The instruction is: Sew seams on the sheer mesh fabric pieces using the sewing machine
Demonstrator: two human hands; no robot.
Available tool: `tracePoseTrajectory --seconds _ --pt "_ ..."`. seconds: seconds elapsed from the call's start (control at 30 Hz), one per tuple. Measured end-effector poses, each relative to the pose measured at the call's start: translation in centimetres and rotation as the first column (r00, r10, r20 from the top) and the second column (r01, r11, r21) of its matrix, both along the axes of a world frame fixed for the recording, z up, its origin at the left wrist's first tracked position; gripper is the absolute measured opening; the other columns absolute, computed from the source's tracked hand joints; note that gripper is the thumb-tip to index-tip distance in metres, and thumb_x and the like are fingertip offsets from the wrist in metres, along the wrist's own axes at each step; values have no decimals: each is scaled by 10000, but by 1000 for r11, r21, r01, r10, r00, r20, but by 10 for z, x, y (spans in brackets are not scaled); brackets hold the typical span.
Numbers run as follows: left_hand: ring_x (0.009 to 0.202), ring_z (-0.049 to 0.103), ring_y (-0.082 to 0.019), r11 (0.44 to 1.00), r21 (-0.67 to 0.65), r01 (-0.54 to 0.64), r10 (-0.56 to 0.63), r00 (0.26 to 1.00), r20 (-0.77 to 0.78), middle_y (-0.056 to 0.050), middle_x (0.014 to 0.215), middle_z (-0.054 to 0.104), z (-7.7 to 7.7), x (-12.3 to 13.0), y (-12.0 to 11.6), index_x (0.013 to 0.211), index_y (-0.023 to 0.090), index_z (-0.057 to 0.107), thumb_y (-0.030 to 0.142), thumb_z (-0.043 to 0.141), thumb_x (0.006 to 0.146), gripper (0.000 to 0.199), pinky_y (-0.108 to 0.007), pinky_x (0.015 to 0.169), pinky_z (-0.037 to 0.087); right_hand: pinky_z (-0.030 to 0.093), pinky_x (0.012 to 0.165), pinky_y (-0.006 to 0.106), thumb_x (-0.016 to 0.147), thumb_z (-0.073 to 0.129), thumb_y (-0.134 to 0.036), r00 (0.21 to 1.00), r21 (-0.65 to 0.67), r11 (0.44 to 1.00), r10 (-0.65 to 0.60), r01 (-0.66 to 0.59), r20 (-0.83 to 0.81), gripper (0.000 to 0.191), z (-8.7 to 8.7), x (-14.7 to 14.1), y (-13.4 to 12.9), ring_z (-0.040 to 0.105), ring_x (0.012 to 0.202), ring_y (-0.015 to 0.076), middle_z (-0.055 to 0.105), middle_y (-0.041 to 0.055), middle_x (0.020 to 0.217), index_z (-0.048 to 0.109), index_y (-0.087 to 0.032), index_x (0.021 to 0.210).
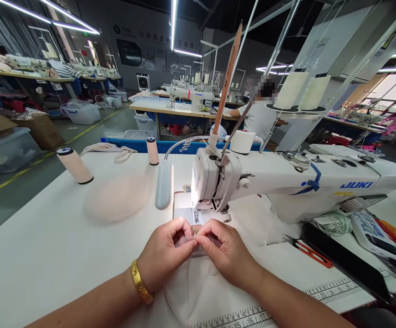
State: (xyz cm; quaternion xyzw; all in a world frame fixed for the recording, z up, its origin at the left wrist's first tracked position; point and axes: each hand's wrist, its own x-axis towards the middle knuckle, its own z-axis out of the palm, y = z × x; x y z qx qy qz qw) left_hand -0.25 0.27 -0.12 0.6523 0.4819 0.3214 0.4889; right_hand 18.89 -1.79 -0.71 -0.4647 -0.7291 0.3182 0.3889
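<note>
My left hand (165, 248), with a gold bangle on the wrist, is closed in a pinch just in front of the sewing machine's needle area. Its thumb and finger meet those of my right hand (228, 253), which pinches too. Between them is the edge of a thin whitish fabric (186, 287), draping toward me over the table. The JUKI sewing machine (215, 177) stands directly beyond my hands, its presser foot (196, 215) close past my fingertips. My fingers hide most of the gripped edge.
A pale round fabric piece (118, 198) lies left, near thread cones (75, 166) (152, 151) and a grey lamp (164, 184). At right are a black phone-like slab (346, 262), orange-handled snips (314, 253) and a corded device (373, 234). A printed ruler (246, 317) runs along the front.
</note>
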Motion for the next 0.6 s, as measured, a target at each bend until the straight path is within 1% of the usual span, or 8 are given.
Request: tracePoseTrajectory --seconds 0.1,0.17,0.27,0.4,0.5,0.6 --pt "574 447 -126 998 -48 28 -26 999 43 51 645 521 2 1 0 869 212 601 465 696 784 283 -237 522 389 437 677 271 993 571 -290 1000 -12 1000 9 -9 -6 146 0 0 0 604 719 161 686 -18 793 617 -230 867" --pt "584 441 -124 996 -69 54 -51 997 54 46 665 519 3 1 0 908 201 645 478 687 793 303 -235 521 388 448 704 276 995 571 -288 1000 -23 1000 20 -20 -21 140 1 -1 0 620 750 165 707 -14 830 624 -230 878" --pt "582 430 -119 994 -95 60 -56 997 49 39 673 520 4 1 1 837 196 627 505 686 787 318 -230 507 370 452 719 278 999 571 -297 999 -39 999 22 -23 -33 147 2 -1 1 629 775 168 711 -10 842 635 -229 884" --pt "557 444 -121 995 -96 40 -38 999 22 50 641 509 6 0 1 776 212 558 526 690 772 341 -238 513 382 422 677 266 1000 572 -315 1000 -41 999 8 -9 -30 160 2 0 0 590 726 155 671 -21 794 620 -228 874" --pt "568 474 -139 997 -66 48 -50 998 -29 40 640 523 9 -2 1 753 215 552 567 669 781 372 -256 533 398 390 644 259 1000 571 -328 1000 -53 999 -2 1 -20 168 2 0 -1 556 703 150 634 -28 758 605 -227 869" --pt "636 511 -170 997 1 79 -78 989 -122 3 689 562 12 -4 3 711 206 584 593 632 801 400 -281 582 418 358 616 258 997 568 -335 1000 -61 998 -11 11 -2 175 1 1 -2 518 676 146 587 -37 719 591 -226 862"
